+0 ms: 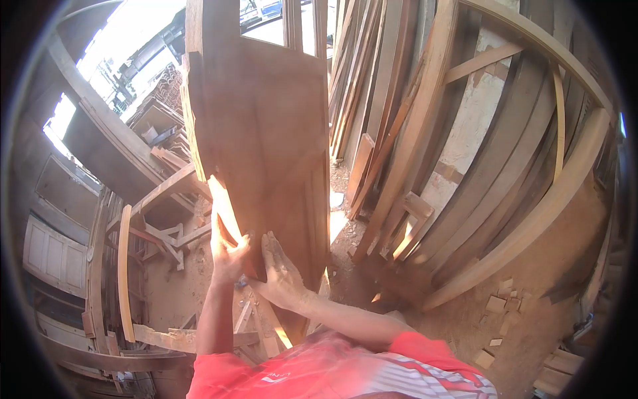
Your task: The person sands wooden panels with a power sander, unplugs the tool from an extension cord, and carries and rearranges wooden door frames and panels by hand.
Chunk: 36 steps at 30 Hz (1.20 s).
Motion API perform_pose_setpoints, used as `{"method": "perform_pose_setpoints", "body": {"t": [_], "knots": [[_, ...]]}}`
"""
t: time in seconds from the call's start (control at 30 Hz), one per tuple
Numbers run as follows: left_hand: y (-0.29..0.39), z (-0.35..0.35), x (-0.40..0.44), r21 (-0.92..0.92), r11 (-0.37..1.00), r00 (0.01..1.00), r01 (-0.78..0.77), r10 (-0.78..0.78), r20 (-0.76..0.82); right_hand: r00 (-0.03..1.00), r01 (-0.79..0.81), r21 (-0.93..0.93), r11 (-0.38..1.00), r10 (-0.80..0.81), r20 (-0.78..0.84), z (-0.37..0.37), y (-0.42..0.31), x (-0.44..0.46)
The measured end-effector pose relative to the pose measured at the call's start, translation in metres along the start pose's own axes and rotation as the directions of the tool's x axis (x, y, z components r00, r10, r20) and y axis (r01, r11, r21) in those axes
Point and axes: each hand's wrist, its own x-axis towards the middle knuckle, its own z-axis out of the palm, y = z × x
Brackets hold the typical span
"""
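Note:
A large brown wooden panel [279,139], with openings near its top, stands upright in front of my body. My left hand [229,258] is at its lower left edge, its fingers along the outer side and its thumb on the inner side, with a sunlit strip of the edge [224,209] between them. Against the lower face of the panel lies my right hand [281,274], palm toward the wood and fingers stretched upward. No tool shows in either hand.
Long boards [492,159] and a curved wooden frame [531,246] lean on the right. On the left are a wooden trestle [176,243], a curved strip [124,272] and stacked doors [56,249]. Wood offcuts [496,304] lie on the dusty floor [432,332].

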Motion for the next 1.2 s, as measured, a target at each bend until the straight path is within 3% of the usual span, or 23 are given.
{"method": "perform_pose_setpoints", "body": {"t": [0.07,0.13,0.2,0.23,0.3,0.37,0.4,0.43,0.47,0.53,0.6,0.67,0.73,0.8,0.83,0.9,0.97,1.03,1.07,1.13,1.17,1.2], "knots": [[0.002,-0.020,-0.009,-0.007,1.000,1.000,-0.030,0.030,-0.005,0.996,0.050,0.039,0.998,-0.053,0.066,-0.022,0.003,0.012],[0.016,-0.036,-0.021,-0.178,0.969,0.986,0.169,-0.169,0.019,0.964,-0.044,0.099,0.994,0.017,0.264,-0.060,0.009,0.057],[0.002,-0.058,-0.034,-0.082,0.991,0.995,0.102,-0.101,0.015,0.978,0.146,0.079,0.986,-0.132,-0.159,-0.081,-0.004,0.117],[-0.001,-0.065,-0.041,-0.047,0.994,0.995,0.100,-0.098,0.035,0.943,0.202,0.000,0.979,-0.194,-0.270,-0.090,-0.006,0.151],[0.003,-0.075,-0.055,0.027,0.998,0.998,0.063,-0.064,0.014,0.850,0.378,-0.065,0.924,-0.374,-0.370,-0.117,-0.030,0.218],[0.000,-0.084,-0.075,0.041,0.996,0.997,0.076,-0.075,-0.029,0.856,0.411,0.118,0.904,-0.338,-0.392,-0.131,-0.052,0.274],[-0.003,-0.089,-0.087,0.051,0.995,0.995,0.088,-0.086,-0.045,0.866,0.384,0.092,0.919,-0.323,-0.382,-0.138,-0.059,0.295],[-0.011,-0.094,-0.097,0.000,0.995,0.994,0.104,-0.104,-0.043,0.784,0.406,-0.045,0.913,-0.374,-0.495,-0.131,-0.047,0.324],[-0.007,-0.092,-0.103,-0.011,0.994,0.994,0.112,-0.112,-0.015,0.786,0.383,-0.063,0.922,-0.361,-0.503,-0.123,-0.045,0.325],[0.006,-0.089,-0.111,-0.068,0.991,0.982,0.113,-0.121,-0.143,0.901,0.296,0.045,0.954,-0.264,-0.343,-0.103,-0.047,0.329],[-0.005,-0.097,-0.121,-0.065,0.992,0.976,0.109,-0.119,-0.183,0.885,0.349,0.201,0.915,-0.251,-0.392,-0.093,-0.058,0.318],[-0.015,-0.100,-0.129,-0.057,0.990,0.961,0.128,-0.138,-0.241,0.893,0.345,0.104,0.933,-0.291,-0.344,-0.095,-0.062,0.313],[-0.025,-0.107,-0.130,0.146,0.986,0.926,0.076,-0.016,-0.377,0.898,0.342,0.031,0.939,-0.317,-0.303,-0.094,-0.064,0.308],[-0.031,-0.116,-0.137,0.149,0.983,0.926,0.103,-0.040,-0.376,0.843,0.453,-0.133,0.882,-0.472,-0.258,-0.095,-0.063,0.305],[-0.032,-0.115,-0.139,0.142,0.982,0.921,0.129,-0.065,-0.384,0.844,0.445,-0.134,0.885,-0.465,-0.267,-0.097,-0.059,0.304],[-0.031,-0.106,-0.144,0.211,0.959,0.885,0.190,-0.075,-0.459,0.707,0.666,-0.040,0.744,-0.648,-0.285,-0.101,-0.049,0.302],[-0.031,-0.105,-0.155,0.279,0.921,0.835,0.270,-0.080,-0.544,0.599,0.766,0.022,0.643,-0.701,-0.386,-0.120,-0.026,0.304],[-0.043,-0.109,-0.172,0.466,0.818,0.780,0.336,0.036,-0.625,0.708,0.604,0.039,0.796,-0.513,-0.484,-0.148,0.033,0.313],[-0.051,-0.109,-0.180,0.461,0.815,0.768,0.351,0.030,-0.639,0.734,0.481,-0.002,0.877,-0.403,-0.547,-0.162,0.068,0.323],[-0.058,-0.110,-0.202,0.281,0.879,0.690,0.386,-0.072,-0.720,0.765,0.283,-0.079,0.956,-0.275,-0.582,-0.184,0.132,0.350],[-0.055,-0.105,-0.205,0.286,0.865,0.673,0.412,-0.077,-0.736,0.739,0.261,-0.247,0.933,-0.357,-0.571,-0.184,0.152,0.364],[-0.054,-0.101,-0.199,0.422,0.801,0.620,0.425,0.081,-0.780,0.757,0.331,-0.255,0.909,-0.417,-0.503,-0.182,0.150,0.371]]}}
